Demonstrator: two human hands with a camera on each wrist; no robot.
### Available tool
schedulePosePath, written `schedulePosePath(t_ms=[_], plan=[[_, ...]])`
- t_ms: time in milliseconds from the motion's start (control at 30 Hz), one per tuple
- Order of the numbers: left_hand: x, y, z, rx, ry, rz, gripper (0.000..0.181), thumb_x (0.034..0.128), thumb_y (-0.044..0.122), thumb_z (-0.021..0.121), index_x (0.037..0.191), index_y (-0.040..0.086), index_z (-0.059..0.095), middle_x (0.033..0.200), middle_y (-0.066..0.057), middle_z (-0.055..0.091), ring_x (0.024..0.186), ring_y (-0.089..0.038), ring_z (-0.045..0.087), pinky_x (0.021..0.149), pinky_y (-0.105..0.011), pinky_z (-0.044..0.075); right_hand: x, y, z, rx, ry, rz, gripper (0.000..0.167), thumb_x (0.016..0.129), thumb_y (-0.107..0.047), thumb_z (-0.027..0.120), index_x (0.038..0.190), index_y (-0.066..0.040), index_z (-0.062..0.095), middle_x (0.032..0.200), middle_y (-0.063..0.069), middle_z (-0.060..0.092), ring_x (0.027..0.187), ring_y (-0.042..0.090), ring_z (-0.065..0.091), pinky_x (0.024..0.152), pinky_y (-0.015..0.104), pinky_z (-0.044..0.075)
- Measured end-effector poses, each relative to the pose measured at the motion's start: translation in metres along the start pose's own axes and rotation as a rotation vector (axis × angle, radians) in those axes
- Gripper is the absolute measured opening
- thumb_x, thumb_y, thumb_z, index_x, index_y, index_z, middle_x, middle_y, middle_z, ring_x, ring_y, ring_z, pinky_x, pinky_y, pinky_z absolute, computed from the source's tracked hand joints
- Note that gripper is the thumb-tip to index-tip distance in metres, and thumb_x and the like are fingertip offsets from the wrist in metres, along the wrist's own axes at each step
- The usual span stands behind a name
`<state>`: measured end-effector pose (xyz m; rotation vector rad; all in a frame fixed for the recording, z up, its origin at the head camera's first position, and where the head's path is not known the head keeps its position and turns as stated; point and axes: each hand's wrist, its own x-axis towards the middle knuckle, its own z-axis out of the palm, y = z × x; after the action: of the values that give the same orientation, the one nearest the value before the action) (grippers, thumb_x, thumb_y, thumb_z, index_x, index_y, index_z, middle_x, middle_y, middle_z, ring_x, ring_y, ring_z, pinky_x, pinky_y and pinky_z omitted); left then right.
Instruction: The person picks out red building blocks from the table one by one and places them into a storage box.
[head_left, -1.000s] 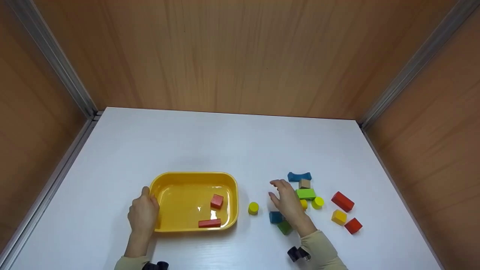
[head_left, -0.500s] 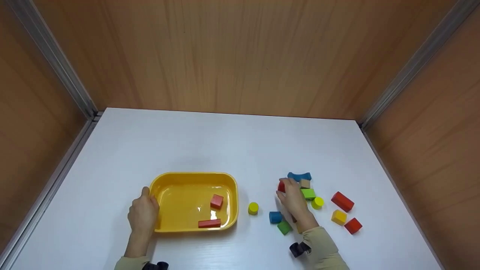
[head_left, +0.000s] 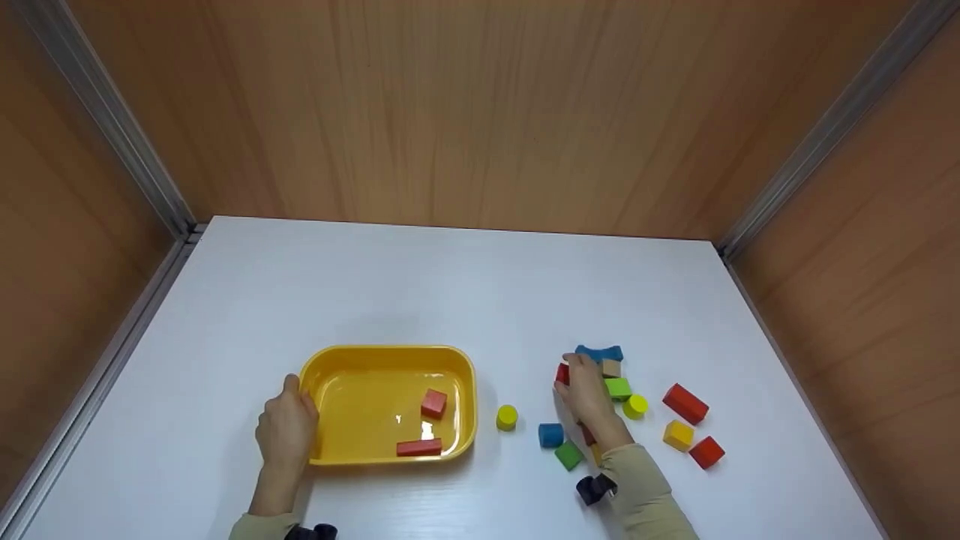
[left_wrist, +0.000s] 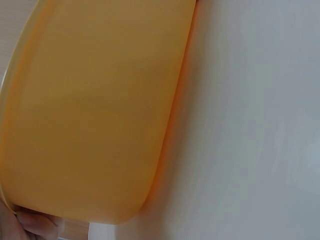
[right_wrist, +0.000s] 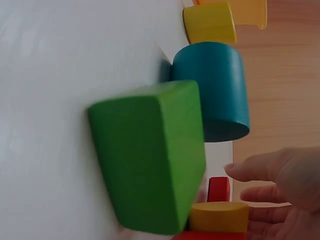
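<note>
In the head view, my left hand [head_left: 287, 427] grips the left rim of a yellow tray [head_left: 360, 454]. A red cube [head_left: 433, 403] and a flat red block [head_left: 418, 448] lie inside the tray. My right hand [head_left: 587, 390] reaches over the scattered toy blocks, its thumb and fingers on either side of a red block [head_left: 562, 373]. In the right wrist view, the thumb and fingers of that hand [right_wrist: 295, 185] are spread apart near the small red block [right_wrist: 218, 189] and a yellow block [right_wrist: 220, 216]. The palm hides some blocks.
A yellow-green cylinder [head_left: 507, 417] stands between tray and blocks. Near my right wrist lie a blue cylinder [head_left: 550, 435] and a green block [head_left: 569, 454]. Farther right are a red block [head_left: 685, 403], a yellow block [head_left: 678, 435] and another red block [head_left: 706, 452].
My right hand has moved slightly right and away from me, bringing its thumb and fingers around the red block. The left hand and tray stay in place.
</note>
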<state>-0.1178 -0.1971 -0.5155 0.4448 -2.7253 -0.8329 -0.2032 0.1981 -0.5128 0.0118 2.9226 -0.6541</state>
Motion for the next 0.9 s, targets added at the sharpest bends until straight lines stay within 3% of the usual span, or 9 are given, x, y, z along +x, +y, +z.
schedulePosePath(t_ms=[300,500,733,900], plan=[[0.0,-0.001,0.0,0.008,0.0,-0.003,0.012,0.087,0.003,0.048,0.095,-0.006,0.047,0.059,-0.014,0.052,0.042,-0.02,0.044,0.036,-0.03,0.035,0.007,-0.001,0.0,-0.032,-0.047,0.011,0.054,0.083,-0.014,0.062,0.13,-0.004,0.038,0.132,0.021,0.034,0.113,0.033,0.039,0.089,0.048,0.036],[0.001,0.0,-0.001,0.009,-0.033,-0.025,0.015,0.0884,0.004,0.046,0.099,-0.006,0.046,0.061,-0.015,0.053,0.044,-0.02,0.045,0.037,-0.031,0.036,0.01,0.0,0.0,-0.075,-0.076,-0.003,0.053,0.084,-0.015,0.061,0.13,-0.002,0.039,0.13,0.022,0.036,0.111,0.034,0.04,0.089,0.049,0.036],[0.0,0.001,-0.001,0.011,0.002,0.021,0.014,0.0875,0.002,0.047,0.097,-0.008,0.047,0.056,-0.013,0.051,0.038,-0.018,0.043,0.034,-0.027,0.035,0.011,0.003,0.0,-0.122,-0.04,-0.078,0.046,0.083,-0.013,0.061,0.123,0.002,0.045,0.118,0.023,0.046,0.102,0.034,0.047,0.087,0.047,0.039],[0.001,0.001,-0.001,0.005,-0.011,-0.004,0.017,0.0883,0.003,0.046,0.1,-0.008,0.046,0.06,-0.015,0.053,0.041,-0.018,0.045,0.036,-0.028,0.035,0.013,0.003,0.0,-0.128,-0.026,-0.091,0.041,0.084,-0.012,0.061,0.12,0.0,0.049,0.114,0.022,0.049,0.099,0.032,0.049,0.085,0.046,0.04]])
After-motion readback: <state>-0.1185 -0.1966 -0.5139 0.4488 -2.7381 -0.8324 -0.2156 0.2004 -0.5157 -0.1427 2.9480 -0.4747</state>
